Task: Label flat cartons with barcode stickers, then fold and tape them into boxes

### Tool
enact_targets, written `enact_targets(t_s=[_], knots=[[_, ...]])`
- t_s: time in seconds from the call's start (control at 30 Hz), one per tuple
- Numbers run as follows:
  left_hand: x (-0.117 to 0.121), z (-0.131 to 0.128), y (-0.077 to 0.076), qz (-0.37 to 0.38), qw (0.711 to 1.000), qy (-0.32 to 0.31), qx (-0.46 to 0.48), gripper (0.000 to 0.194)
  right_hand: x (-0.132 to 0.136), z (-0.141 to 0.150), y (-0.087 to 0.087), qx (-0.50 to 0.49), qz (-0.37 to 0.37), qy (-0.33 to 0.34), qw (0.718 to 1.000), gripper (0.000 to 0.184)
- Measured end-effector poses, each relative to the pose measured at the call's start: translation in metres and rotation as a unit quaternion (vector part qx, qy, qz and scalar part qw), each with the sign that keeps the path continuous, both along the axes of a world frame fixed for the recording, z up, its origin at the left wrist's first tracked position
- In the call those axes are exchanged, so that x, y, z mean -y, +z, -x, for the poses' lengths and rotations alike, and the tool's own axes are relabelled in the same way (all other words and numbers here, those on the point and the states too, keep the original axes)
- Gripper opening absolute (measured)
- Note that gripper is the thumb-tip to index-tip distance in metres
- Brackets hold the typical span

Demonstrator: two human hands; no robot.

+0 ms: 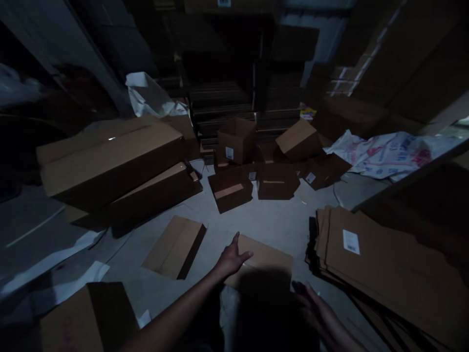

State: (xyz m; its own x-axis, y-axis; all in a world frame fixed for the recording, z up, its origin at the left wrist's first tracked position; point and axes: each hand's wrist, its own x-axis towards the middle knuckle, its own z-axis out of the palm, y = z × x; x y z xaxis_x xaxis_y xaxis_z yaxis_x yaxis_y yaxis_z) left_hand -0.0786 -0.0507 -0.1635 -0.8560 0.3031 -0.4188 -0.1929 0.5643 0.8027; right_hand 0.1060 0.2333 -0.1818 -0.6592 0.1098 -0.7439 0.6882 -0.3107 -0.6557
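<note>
A flat brown cardboard box [267, 254] lies on the floor in front of me, its near part in deep shadow. My left hand [232, 256] grips its left edge, with the thumb over the top and the fingers along the side. Close to the box's right edge is my right hand [311, 303], blurred and partly dark. Its fingers reach forward and look apart; whether they touch the box is hard to see. Another closed flat box [176, 247] rests on the floor to the left.
Flattened cardboard sheets [388, 264] are stacked at the right. Open cartons [232, 188] stand ahead, with printed plastic sacks [392, 151] beyond them. Large long boxes [110, 156] fill the left side. A carton [88, 318] sits at the near left. The place is dim.
</note>
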Motion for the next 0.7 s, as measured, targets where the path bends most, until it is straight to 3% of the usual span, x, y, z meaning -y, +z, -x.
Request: enact_targets(t_s=[0.07,0.17,0.23,0.3,0.4,0.47,0.53,0.6,0.7], knots=[[0.013,-0.002,0.007,-0.084,0.996,0.009,-0.021,0.096,0.027,0.03,0.009,-0.057,0.046,0.011,0.997,0.077],[0.035,0.001,0.036,-0.175,0.97,0.039,-0.162,0.084,0.042,0.071,0.036,-0.191,-0.069,0.01,0.979,0.079],[0.049,0.018,0.066,-0.15,0.949,0.061,-0.272,0.077,0.041,0.11,0.064,-0.295,-0.165,0.056,0.939,0.081],[0.058,0.051,0.095,-0.104,0.925,0.08,-0.357,0.076,0.043,0.164,0.093,-0.395,-0.236,0.134,0.878,0.084],[0.063,0.11,0.118,-0.043,0.898,0.118,-0.422,0.076,0.051,0.237,0.116,-0.446,-0.356,0.172,0.803,0.1],[0.066,0.136,0.113,-0.002,0.89,0.156,-0.429,0.079,0.047,0.252,0.108,-0.439,-0.438,0.169,0.766,0.091],[0.073,0.141,0.093,0.012,0.899,0.166,-0.404,0.079,0.026,0.231,0.084,-0.417,-0.533,0.179,0.714,0.081],[0.085,0.129,0.062,0.011,0.931,0.138,-0.339,0.08,-0.012,0.182,0.051,-0.355,-0.629,0.195,0.663,0.079],[0.101,0.102,0.015,-0.004,0.964,0.131,-0.23,0.087,-0.08,0.096,0.011,-0.198,-0.712,0.212,0.639,0.092]])
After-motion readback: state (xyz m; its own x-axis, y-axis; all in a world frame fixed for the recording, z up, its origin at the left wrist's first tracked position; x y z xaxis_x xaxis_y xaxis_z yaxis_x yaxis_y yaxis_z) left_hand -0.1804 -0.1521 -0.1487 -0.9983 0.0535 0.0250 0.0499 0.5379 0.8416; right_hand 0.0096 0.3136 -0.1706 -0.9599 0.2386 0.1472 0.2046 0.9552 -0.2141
